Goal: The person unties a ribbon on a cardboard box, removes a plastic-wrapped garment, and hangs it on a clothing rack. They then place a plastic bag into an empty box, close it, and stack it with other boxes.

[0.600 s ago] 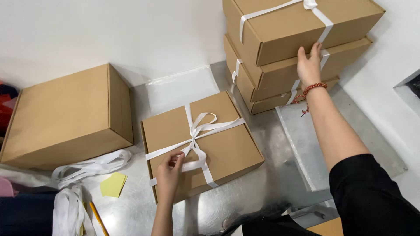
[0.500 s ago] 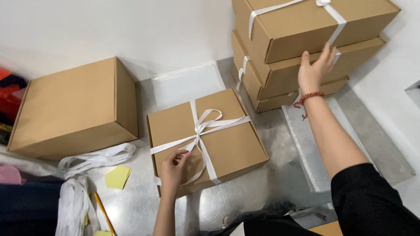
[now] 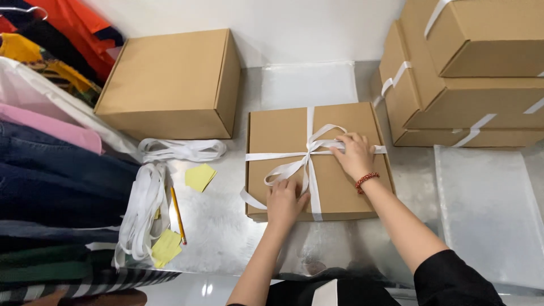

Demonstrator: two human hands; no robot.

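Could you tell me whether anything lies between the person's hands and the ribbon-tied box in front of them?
Nothing visible does. The left hand rests on the ribbon-tied box near its front edge, and the right hand lies on the white ribbon beside the bow. The loose ribbon bundle, pencil and plain box sit off to the left.

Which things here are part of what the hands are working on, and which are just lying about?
In hand: left hand, right hand, ribboned box, white ribbon bow.
Lying about: plain box, stacked tied boxes, loose ribbon, pencil, yellow notes, clothes.
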